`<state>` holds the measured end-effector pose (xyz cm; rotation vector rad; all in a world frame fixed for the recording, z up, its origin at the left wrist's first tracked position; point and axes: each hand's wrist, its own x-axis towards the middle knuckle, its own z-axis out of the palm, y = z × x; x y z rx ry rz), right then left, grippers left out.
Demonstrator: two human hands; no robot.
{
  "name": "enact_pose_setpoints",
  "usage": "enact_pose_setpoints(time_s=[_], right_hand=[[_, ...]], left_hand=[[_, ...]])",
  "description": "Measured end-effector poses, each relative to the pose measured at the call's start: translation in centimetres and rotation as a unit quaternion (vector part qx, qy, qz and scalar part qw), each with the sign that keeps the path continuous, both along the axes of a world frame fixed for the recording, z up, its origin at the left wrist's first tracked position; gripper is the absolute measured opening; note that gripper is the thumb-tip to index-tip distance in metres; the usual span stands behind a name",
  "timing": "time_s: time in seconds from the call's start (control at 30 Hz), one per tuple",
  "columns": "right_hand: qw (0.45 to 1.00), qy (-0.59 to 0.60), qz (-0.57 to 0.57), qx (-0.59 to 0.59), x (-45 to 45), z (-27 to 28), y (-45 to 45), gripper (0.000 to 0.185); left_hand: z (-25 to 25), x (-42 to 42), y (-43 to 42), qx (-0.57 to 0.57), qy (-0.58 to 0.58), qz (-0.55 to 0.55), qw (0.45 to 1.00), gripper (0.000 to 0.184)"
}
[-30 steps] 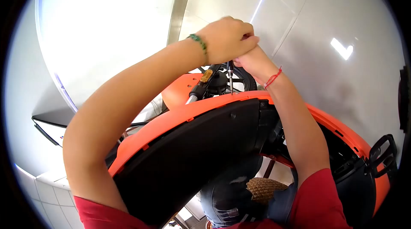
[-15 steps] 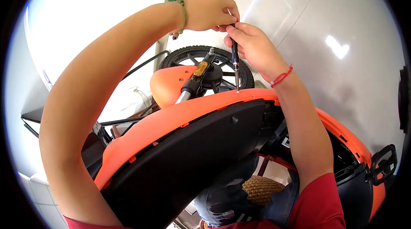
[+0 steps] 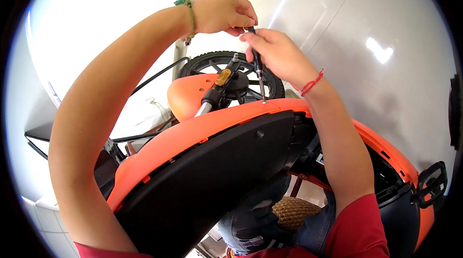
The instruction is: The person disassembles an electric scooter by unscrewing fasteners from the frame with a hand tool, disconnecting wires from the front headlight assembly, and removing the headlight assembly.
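A black-handled screwdriver [image 3: 258, 65] stands steeply, tilted slightly, its metal shaft pointing down. Its tip meets a small screw [image 3: 264, 102] on the upper edge of the orange scooter panel [image 3: 217, 119]. My left hand [image 3: 226, 13] has its fingers closed in a pinch on the top end of the handle. Lower down, my right hand [image 3: 279, 54] grips the handle between thumb and fingers. The far fingers of both hands are partly hidden.
Beyond the panel are a black spoked wheel [image 3: 202, 63], an orange fender [image 3: 183, 95] and an amber reflector [image 3: 223, 77]. A black inner panel [image 3: 212, 176] lies nearer me. At right is a black footrest-like bracket [image 3: 430, 185]. Below, a woven seat [image 3: 295, 212] shows between my legs.
Both hands and the top of the screwdriver have shifted slightly left, tilting the screwdriver more. Its tip remains at the screw. The whole view has also moved a little.
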<state>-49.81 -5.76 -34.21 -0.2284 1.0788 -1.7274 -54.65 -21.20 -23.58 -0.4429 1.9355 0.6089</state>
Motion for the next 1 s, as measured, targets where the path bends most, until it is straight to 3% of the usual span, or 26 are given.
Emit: enact_pose_setpoints(time_s=[0.17, 0.37, 0.77, 0.87, 1.0], right_hand=[[0.999, 0.023, 0.046, -0.002, 0.2, -0.2, -0.1, 0.035], [0.999, 0.044, 0.0, 0.024, 0.6, -0.1, -0.2, 0.032], [1.0, 0.017, -0.014, -0.01, 0.5, -0.2, 0.0, 0.025], [0.999, 0.016, -0.022, -0.03, 0.8, -0.1, 0.0, 0.025], [0.998, 0.053, -0.016, 0.003, 0.7, 0.0, 0.2, 0.025]], left_hand=[[0.1, 0.3, -0.4, -0.012, -0.003, 0.027, 1.0, 0.022], [0.3, 0.0, -0.4, -0.014, -0.015, 0.042, 0.999, 0.021], [1.4, -0.7, 0.7, -0.051, -0.066, 0.006, 0.997, 0.024], [1.3, -0.5, 0.8, -0.111, -0.09, -0.042, 0.989, 0.029], [1.4, -0.1, 0.6, -0.065, -0.062, -0.02, 0.996, 0.032]])
